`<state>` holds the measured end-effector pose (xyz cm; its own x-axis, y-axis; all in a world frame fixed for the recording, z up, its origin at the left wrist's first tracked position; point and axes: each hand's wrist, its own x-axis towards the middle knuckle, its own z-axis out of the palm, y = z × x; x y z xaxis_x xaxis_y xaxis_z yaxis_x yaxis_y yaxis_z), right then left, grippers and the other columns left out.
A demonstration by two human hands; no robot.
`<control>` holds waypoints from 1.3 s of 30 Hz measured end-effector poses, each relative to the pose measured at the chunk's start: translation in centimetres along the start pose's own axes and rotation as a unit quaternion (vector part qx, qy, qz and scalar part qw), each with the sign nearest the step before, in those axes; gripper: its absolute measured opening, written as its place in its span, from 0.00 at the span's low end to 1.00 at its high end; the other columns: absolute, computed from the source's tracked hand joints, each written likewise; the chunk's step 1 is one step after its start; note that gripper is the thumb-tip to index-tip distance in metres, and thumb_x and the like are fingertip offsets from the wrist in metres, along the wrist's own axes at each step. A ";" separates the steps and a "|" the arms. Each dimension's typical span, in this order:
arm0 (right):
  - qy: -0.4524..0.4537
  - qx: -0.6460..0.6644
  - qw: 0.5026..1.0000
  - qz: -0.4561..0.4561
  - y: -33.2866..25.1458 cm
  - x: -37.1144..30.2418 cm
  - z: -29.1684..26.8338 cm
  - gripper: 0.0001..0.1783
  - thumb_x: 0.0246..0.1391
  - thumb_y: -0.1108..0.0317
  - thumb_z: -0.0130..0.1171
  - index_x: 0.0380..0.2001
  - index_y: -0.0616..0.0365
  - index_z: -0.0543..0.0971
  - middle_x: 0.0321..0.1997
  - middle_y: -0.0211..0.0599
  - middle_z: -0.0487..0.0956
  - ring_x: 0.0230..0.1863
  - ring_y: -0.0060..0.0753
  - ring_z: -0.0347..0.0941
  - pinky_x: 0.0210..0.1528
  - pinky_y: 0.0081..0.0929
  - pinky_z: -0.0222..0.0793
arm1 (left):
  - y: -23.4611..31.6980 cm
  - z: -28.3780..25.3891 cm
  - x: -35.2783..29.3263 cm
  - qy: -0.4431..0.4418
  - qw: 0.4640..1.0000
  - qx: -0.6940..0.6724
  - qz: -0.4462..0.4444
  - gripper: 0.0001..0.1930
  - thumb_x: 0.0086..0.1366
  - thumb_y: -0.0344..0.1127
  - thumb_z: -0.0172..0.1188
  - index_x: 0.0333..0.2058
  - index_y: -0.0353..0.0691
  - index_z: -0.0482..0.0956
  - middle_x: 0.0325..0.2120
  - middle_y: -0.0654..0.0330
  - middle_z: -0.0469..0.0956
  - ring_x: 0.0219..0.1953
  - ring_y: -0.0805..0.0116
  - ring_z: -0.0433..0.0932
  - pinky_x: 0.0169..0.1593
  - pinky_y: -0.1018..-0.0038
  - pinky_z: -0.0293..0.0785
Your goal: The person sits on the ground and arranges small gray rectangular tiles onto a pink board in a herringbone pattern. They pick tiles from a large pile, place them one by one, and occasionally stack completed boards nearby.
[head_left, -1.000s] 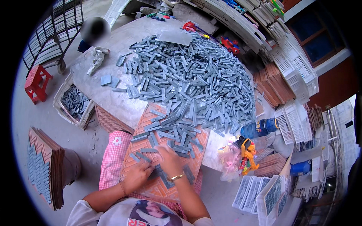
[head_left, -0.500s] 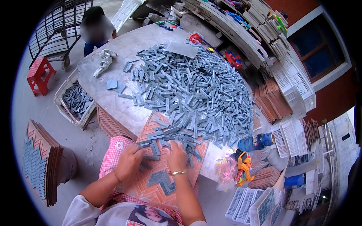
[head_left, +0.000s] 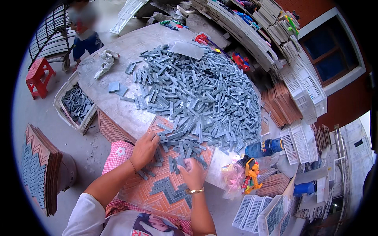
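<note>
A terracotta-coloured herringbone tray (head_left: pixel 132 188) lies tilted against the table edge in front of me. A patch of grey tile strips (head_left: pixel 170 191) fills part of its zigzag slots. My right hand (head_left: pixel 192 175) is above the tray, thumb and fingers pinching a grey tile strip (head_left: pixel 181 160). My left hand (head_left: pixel 144 150) is at the tray's far left, its fingers curled together beside loose strips (head_left: pixel 167 137); what they grip, if anything, is hidden. More loose strips lie around both hands on the upper tray.
A large heap of grey strips (head_left: pixel 204 94) covers the table (head_left: pixel 92 72). White gloves (head_left: pixel 106 63) lie far left. A crate of strips (head_left: pixel 59 100), stacked trays (head_left: pixel 51 177) and a red stool (head_left: pixel 39 78) stand left. A blue bottle (head_left: pixel 258 149) and toys (head_left: pixel 236 173) are right. A person (head_left: pixel 84 31) stands beyond.
My left hand has moved slightly farther away; my right hand has come nearer and right. More of the filled patch shows. The person beyond the table has risen and shifted left.
</note>
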<state>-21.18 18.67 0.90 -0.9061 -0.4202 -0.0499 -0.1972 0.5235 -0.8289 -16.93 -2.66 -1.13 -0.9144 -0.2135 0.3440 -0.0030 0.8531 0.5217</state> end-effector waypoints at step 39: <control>0.021 -0.002 0.999 0.043 2.1 -7.4 0.3 0.08 0.50 0.69 0.58 0.33 0.60 0.79 0.31 0.42 0.80 0.31 0.43 0.77 0.34 0.33 0.71 | 4.0 -4.3 -9.3 -0.223 0.856 -0.386 -0.260 0.11 0.59 0.22 0.53 0.41 0.31 0.78 0.31 0.62 0.78 0.32 0.75 0.76 0.38 0.79 0.72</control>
<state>-14.77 22.66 -0.62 -0.9343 -0.3430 -0.0970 -0.1197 0.5583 -0.8210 -6.74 0.69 1.14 -0.9346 -0.1190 -0.3353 -0.3466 0.0919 0.9335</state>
